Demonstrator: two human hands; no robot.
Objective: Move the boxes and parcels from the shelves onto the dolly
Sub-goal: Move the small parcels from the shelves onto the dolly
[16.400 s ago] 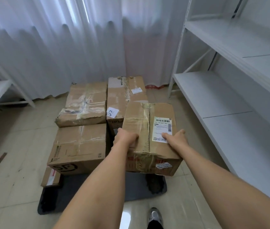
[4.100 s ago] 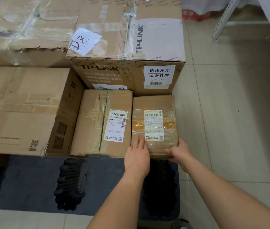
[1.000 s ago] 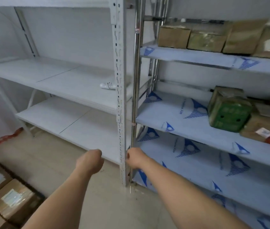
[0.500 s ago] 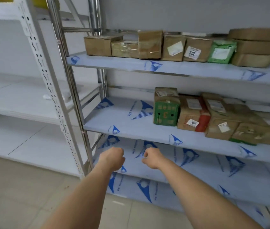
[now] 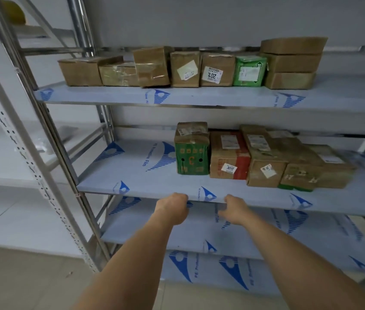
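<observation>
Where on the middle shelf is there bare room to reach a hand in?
Bare room is on the middle shelf, left of the green box, up to the steel upright. From that box rightward, boxes crowd together.

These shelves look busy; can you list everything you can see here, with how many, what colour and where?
Metal rack: one, silver posts, pale blue film on its shelves, centre and right.
White rack: one, white, at left.
Top-shelf boxes: eight, brown, in a row, the three at the right end stacked.
Green parcel: one, green, top shelf, between the brown boxes.
Green box: one, green with a brown top, middle shelf, left end of its row.
Red-and-brown box: one, beside the green box.
Middle-shelf brown boxes: several, overlapping at right; count unclear.
Floor: beige tiles, lower left.
Left hand: loosely curled, holding nothing, near the middle shelf's edge.
Right hand: the same.
</observation>
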